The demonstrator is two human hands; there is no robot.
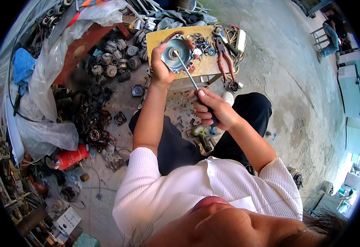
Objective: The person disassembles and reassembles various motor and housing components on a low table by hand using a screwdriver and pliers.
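Observation:
My left hand [162, 66] grips a round metal motor end cover [181, 48] by its rim, its hollow side turned up, above a small wooden table [206, 68]. In my right hand [217, 108], the fingers are wrapped round the dark handle of a screwdriver [188, 72]. The screwdriver's long shaft slants up and left, and its tip reaches the hub at the cover's middle. Just right of the cover, small screws and metal parts [204, 45] lie scattered on the tabletop. Red-handled pliers [225, 61] rest by the table's right edge.
Several used motors [116, 55] are heaped on the floor at left, beside plastic sheeting [44, 94]. A red cylinder [70, 157] lies lower left. A green tool [202, 138] lies on the floor between my legs. Cables [239, 41] and a white power strip [241, 40] are at the table's right.

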